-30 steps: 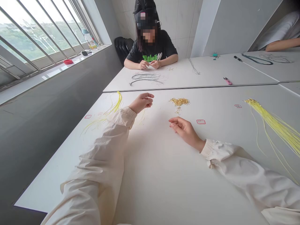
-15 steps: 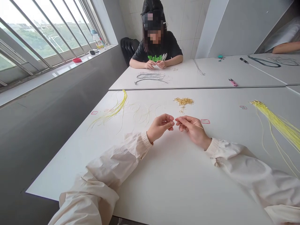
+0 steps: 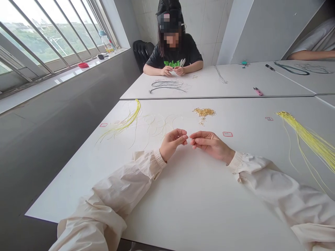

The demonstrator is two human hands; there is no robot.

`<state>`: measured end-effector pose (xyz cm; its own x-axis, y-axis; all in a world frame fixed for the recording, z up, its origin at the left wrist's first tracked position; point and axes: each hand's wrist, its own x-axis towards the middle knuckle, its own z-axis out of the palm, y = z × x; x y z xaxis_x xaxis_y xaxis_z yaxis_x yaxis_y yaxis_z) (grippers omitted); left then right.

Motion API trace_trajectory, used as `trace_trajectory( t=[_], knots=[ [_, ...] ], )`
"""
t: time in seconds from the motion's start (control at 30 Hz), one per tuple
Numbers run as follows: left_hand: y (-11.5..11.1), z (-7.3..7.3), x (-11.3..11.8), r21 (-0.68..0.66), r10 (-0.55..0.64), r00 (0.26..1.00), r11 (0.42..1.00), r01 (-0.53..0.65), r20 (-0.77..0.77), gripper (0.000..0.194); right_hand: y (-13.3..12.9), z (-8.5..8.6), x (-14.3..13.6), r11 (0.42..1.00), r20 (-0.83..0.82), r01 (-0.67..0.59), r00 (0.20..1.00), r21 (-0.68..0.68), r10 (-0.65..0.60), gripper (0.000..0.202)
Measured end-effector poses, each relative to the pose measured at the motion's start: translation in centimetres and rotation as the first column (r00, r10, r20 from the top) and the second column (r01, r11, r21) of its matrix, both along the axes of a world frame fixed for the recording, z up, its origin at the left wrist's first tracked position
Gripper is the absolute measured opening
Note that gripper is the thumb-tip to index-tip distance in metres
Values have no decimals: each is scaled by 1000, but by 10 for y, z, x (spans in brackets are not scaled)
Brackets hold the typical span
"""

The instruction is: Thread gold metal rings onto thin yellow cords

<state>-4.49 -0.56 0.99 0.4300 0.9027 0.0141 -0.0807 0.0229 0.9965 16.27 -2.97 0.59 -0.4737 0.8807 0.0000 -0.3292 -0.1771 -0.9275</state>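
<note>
My left hand (image 3: 171,143) and my right hand (image 3: 210,144) are raised over the white table, with their fingertips almost meeting. In my right hand is a thin pale cord (image 3: 216,139), pinched between thumb and fingers, part of it showing along the back of the fingers. My left thumb and fingertips are pressed together; whatever they hold is too small to tell. Just beyond the hands lies a pile of small gold-coloured metal pieces (image 3: 204,112), with a few loose ones (image 3: 202,121) on its near side. Loose pale cords (image 3: 163,123) lie behind my left hand.
Yellow cord bundles lie at left (image 3: 134,113) and right (image 3: 303,130). A red-edged label (image 3: 227,134) sits beside my right hand. Across the table, a person (image 3: 172,55) works with both hands near dark cords (image 3: 167,84). Pink snips (image 3: 258,91) lie at the far right.
Both hands have shifted slightly left, fingertips still close together. My right fingers are straighter, and less of the cord shows beside that hand. The view has moved a little.
</note>
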Motion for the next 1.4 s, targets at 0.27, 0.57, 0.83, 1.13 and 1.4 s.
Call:
trace_trajectory(
  t=[0.27,0.57,0.83,1.13,1.4],
  knots=[
    [5,1,-6,194,-71,973,974,115,-221,25,3,37,10,987,90,-38,996,155,24,36],
    [52,0,-51,434,321,838,894,-114,-442,40,-1,120,82,728,-24,358,905,585,-425,26],
    [76,18,-88,337,521,828,833,-439,-209,39,-21,143,123,551,-12,422,801,720,-598,29],
    [82,51,-162,331,599,761,791,-514,-249,42,-15,141,116,677,-41,394,879,621,-474,33],
    [53,81,-250,307,749,592,662,-684,-296,42,7,93,64,946,37,109,991,306,-126,36]
  ],
)
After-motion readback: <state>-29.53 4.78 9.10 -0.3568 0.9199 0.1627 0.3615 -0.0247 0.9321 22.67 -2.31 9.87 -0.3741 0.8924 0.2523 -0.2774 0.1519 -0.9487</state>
